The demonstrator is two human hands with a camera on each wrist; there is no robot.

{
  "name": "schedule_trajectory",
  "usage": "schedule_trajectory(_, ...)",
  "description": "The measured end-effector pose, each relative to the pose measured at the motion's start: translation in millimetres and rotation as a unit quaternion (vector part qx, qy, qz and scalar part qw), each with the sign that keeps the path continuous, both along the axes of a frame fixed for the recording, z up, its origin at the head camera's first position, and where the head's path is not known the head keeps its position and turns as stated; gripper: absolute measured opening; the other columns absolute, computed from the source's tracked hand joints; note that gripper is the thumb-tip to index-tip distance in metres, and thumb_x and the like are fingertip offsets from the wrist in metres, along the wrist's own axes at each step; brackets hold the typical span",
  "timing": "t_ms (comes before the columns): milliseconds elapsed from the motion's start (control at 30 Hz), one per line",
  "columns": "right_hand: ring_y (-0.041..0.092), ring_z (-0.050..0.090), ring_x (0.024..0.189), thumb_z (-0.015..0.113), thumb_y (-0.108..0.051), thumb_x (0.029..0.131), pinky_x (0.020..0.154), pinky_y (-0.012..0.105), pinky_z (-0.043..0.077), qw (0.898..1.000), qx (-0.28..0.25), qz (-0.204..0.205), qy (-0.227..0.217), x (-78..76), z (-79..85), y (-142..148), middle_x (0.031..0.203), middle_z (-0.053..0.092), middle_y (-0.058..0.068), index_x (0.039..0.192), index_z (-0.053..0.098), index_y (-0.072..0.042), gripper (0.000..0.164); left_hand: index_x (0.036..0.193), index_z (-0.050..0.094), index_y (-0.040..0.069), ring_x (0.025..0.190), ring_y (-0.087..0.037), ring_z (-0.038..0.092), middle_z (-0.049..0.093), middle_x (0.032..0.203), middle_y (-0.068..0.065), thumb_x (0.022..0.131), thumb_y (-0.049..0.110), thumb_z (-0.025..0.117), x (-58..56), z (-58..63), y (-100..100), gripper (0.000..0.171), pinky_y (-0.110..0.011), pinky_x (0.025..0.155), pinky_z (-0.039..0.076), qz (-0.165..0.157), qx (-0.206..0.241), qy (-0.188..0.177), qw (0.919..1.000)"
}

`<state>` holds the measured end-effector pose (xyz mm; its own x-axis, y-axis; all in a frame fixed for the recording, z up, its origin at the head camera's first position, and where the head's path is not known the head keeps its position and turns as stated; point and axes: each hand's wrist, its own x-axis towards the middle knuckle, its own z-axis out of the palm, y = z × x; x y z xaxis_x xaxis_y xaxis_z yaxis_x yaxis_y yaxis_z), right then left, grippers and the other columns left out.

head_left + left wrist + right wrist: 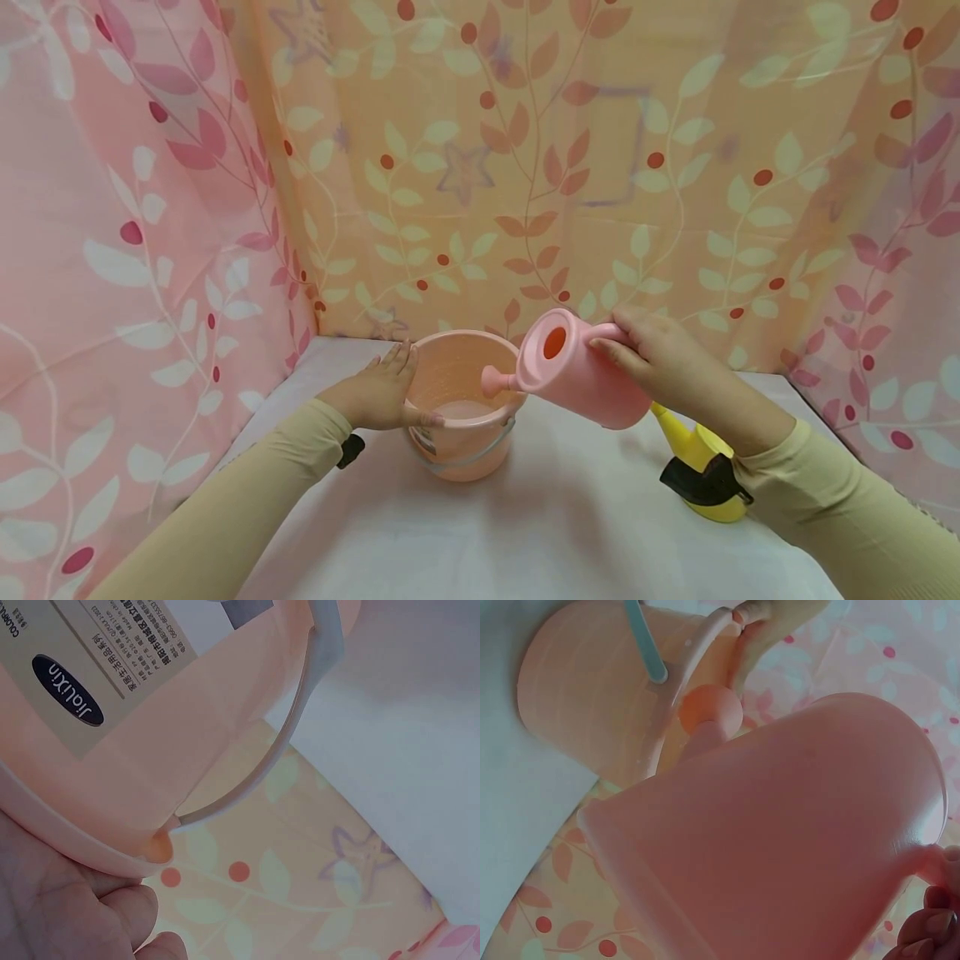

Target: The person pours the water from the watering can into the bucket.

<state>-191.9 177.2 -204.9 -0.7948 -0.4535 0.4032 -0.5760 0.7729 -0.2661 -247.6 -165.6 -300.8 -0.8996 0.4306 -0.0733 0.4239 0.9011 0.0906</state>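
Note:
A pink watering can is tilted in the air, its round rose over the bucket's opening. My right hand grips the can's handle at the upper right. The peach bucket stands upright on the white surface, with its grey handle hanging down at the front. My left hand rests on the left part of the bucket's rim, fingers straight and thumb along the front edge. In the left wrist view its fingers lie against the rim, below a printed label.
A yellow watering can stands on the white-covered table at the right, partly hidden by my right wrist and its black strap. Leaf-patterned curtains enclose the table at the back and on both sides.

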Motion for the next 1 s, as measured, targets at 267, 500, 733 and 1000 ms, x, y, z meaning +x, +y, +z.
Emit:
schedule_trajectory(267, 0.016, 0.05, 0.068, 0.062, -0.027, 0.087, 0.058, 0.028, 0.045, 1.0, 0.006, 0.006, 0.01, -0.6, -0.1, -2, 0.071, 0.052, -0.002, 0.076, 0.051, -0.012, 0.022, 0.142, 0.008, -0.011, 0.138, -0.037, 0.002, 0.003, 0.148, -0.028, 0.067, 0.084, 0.04, -2.4, -2.6, -1, 0.125, -0.054, 0.108, 0.011, 0.003, 0.006, 0.002, 1.0)
schedule_trajectory(500, 0.016, 0.051, 0.069, 0.062, -0.028, 0.087, 0.059, 0.027, 0.045, 1.0, 0.006, 0.008, 0.003, -1.4, 0.3, -2, 0.073, 0.053, -0.001, 0.078, 0.052, -0.012, 0.021, 0.144, 0.004, -0.006, 0.138, -0.032, -0.002, -0.002, 0.15, -0.023, 0.063, 0.089, 0.034, -10.1, -11.1, -4, 0.128, -0.052, 0.108, 0.011, 0.008, -0.004, 0.007, 0.9999)
schedule_trajectory(733, 0.016, 0.051, 0.07, 0.062, -0.029, 0.087, 0.059, 0.027, 0.046, 1.0, 0.006, 0.007, -0.006, -2.9, -0.3, -3, 0.075, 0.055, -0.001, 0.079, 0.053, -0.012, 0.02, 0.143, 0.007, -0.009, 0.138, -0.035, 0.0, 0.001, 0.149, -0.026, 0.068, 0.083, 0.042, -6.1, -6.9, -1, 0.124, -0.054, 0.107, 0.012, 0.004, 0.002, 0.005, 1.0)
schedule_trajectory(1000, 0.017, 0.053, 0.071, 0.062, -0.026, 0.087, 0.059, 0.028, 0.05, 1.0, 0.004, 0.006, -0.016, -4.0, -0.8, -4, 0.076, 0.056, 0.0, 0.081, 0.053, -0.012, 0.018, 0.142, 0.007, -0.01, 0.138, -0.037, 0.002, 0.002, 0.149, -0.027, 0.071, 0.08, 0.044, -0.9, -1.3, 0, 0.121, -0.055, 0.107, 0.013, 0.002, -0.001, 0.002, 1.0)
